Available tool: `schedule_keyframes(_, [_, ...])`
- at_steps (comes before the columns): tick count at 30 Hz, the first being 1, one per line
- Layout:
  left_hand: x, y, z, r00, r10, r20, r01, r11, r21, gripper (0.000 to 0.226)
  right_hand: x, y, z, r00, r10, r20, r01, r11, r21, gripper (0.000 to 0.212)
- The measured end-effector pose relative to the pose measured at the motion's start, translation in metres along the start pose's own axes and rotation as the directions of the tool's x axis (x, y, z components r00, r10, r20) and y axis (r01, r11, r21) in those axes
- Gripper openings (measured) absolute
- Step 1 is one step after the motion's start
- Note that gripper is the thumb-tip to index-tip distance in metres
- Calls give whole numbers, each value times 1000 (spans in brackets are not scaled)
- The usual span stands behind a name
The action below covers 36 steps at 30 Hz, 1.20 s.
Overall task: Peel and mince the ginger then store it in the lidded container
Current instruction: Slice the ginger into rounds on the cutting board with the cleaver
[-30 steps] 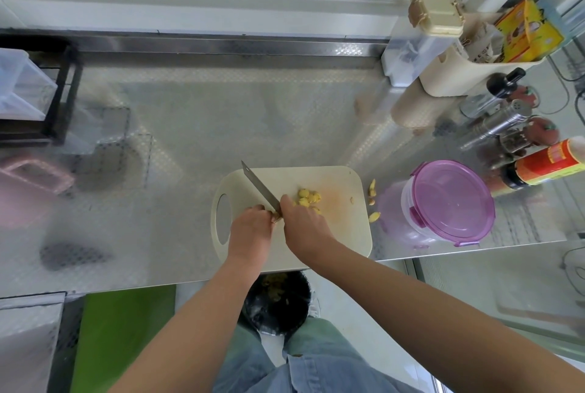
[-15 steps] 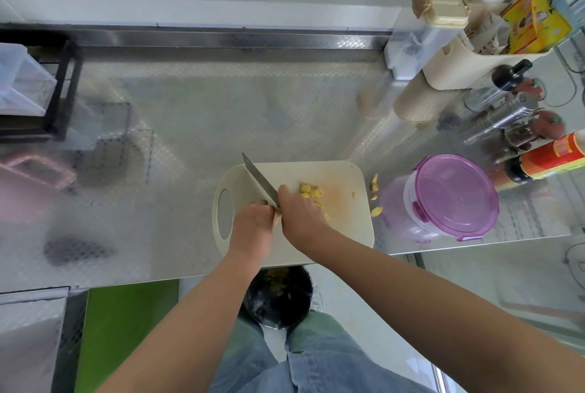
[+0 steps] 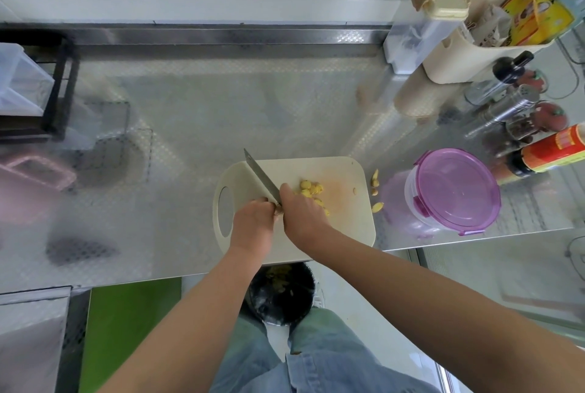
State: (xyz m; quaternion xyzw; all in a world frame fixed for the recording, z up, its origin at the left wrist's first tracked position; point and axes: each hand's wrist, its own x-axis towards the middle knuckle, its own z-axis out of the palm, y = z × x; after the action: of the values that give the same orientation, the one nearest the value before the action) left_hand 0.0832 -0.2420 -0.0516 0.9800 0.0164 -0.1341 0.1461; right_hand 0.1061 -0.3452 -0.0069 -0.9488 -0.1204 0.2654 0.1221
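Gripping the knife (image 3: 261, 175) by its handle, the right hand (image 3: 304, 215) holds the blade angled over the cutting board (image 3: 348, 221). The left hand (image 3: 253, 221) curls beside the blade; whether it holds anything cannot be told. Ginger slices (image 3: 310, 187) lie on the board right of the blade, with the lidded container (image 3: 456, 190) beside the board.

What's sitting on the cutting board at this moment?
On the cutting board: yellow ginger pieces, a knife, the left hand and the right hand. The hands cover the knife handle and any ginger beneath them; which hand grips it cannot be told.
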Motion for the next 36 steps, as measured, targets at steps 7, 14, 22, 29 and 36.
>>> schedule_keyframes(7, [1,1,1,1000,10,-16,-10,1000,0,26,-15,12,9,1000,4,-13,-4,1000,4,35])
schedule_keyframes(14, [0,2,-3,1000,-21,-8,21,999,-40,23,2,3,6,1000,6,-28,-5,999,36,26])
schedule_keyframes(22, [1,2,-4,1000,-22,17,23,997,-70,24,0,8,9,1000,4,-19,-3,1000,24,25])
schedule_keyframes(29, [2,0,-5,1000,-18,13,20,995,-98,26,-4,15,16,1000,10,-13,-9,997,71,24])
schedule_keyframes(36, [3,-2,-1,1000,-10,0,10,991,-131,24,-5,21,19,1000,-1,-28,2,998,55,21])
